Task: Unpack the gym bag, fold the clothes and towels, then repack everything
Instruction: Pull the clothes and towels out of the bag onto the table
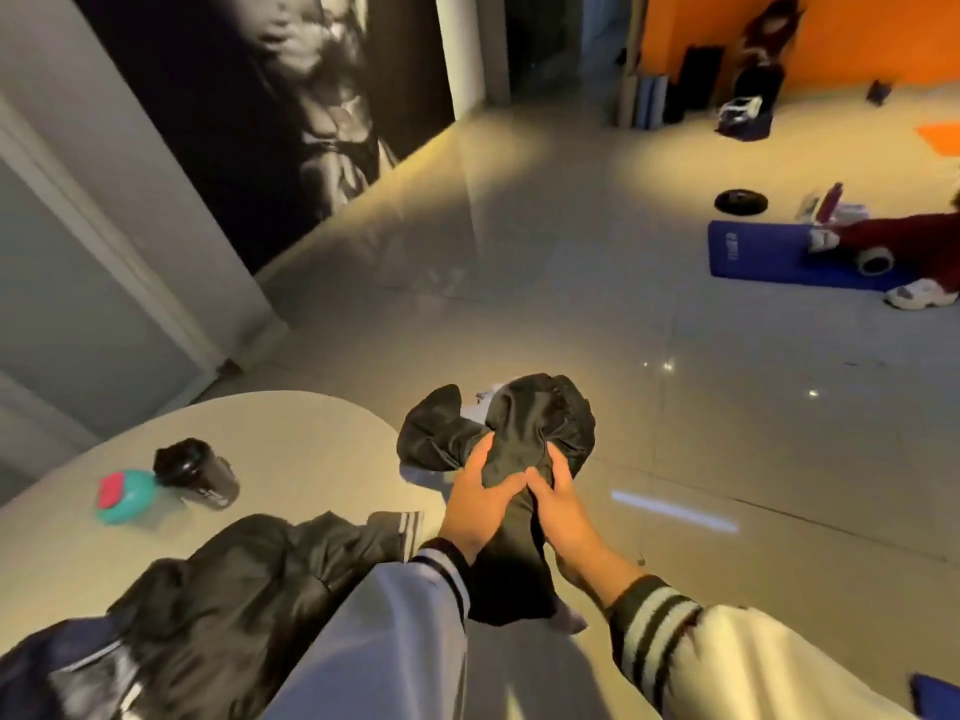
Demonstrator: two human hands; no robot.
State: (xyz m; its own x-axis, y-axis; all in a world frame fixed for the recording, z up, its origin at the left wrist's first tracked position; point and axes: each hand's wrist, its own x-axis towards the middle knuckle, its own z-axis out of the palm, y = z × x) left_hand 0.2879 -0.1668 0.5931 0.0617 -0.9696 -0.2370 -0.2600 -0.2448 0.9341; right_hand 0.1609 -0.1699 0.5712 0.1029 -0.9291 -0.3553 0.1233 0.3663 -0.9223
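Observation:
Both hands hold a bunched black garment (pixel 524 423) in the air past the right edge of the round table (pixel 291 433). My left hand (pixel 475 498) grips its middle from the left, and my right hand (pixel 553 504) grips it from the right, thumbs nearly touching. The cloth bulges above the hands and hangs down below them. A heap of black clothing with white stripes (pixel 249 579) lies on the table at the lower left, partly under my left sleeve. The gym bag (pixel 47 672), dark and navy, shows at the bottom left corner.
A black lidded cup (pixel 200 478) and a teal container with a red top (pixel 122 498) stand on the table. Across the tiled floor, a person in red sits by a blue mat (pixel 763 249). A weight plate (pixel 740 201) and bags lie near the orange wall.

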